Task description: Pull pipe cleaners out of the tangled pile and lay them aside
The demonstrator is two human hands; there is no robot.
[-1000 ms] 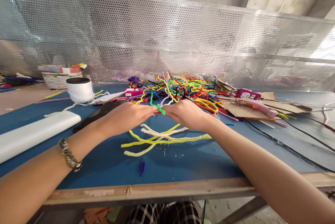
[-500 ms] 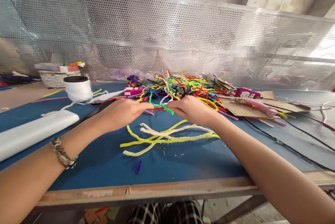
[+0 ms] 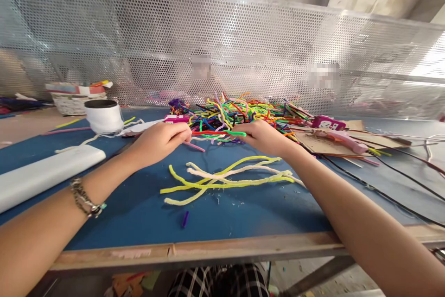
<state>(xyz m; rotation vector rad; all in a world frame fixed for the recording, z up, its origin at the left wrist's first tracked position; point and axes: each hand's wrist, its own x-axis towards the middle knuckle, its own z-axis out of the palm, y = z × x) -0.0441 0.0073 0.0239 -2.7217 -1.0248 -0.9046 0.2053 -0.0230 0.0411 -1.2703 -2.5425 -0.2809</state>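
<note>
Both hands are raised over the blue table [image 3: 139,213], pinching the two ends of a pipe cleaner piece [image 3: 215,133] that is red on the left and green on the right. My left hand [image 3: 158,141] grips the red end with closed fingers. My right hand [image 3: 262,136] pinches the green end. The piece is stretched almost straight between them. Below the hands lie a few yellow and cream pipe cleaners [image 3: 222,179]. A big pile of coloured pipe cleaners [image 3: 239,114] sits just behind the hands.
A white tape roll [image 3: 103,116] and a white flat roll [image 3: 45,172] lie at the left. A pink glue gun [image 3: 342,138] rests on cardboard [image 3: 323,145] at the right, with black cables [image 3: 392,195] trailing. A perforated metal screen [image 3: 243,51] closes the back.
My hands have drawn apart, from nearly touching to well separated. The red and green piece, bunched between them before, is now stretched out straight.
</note>
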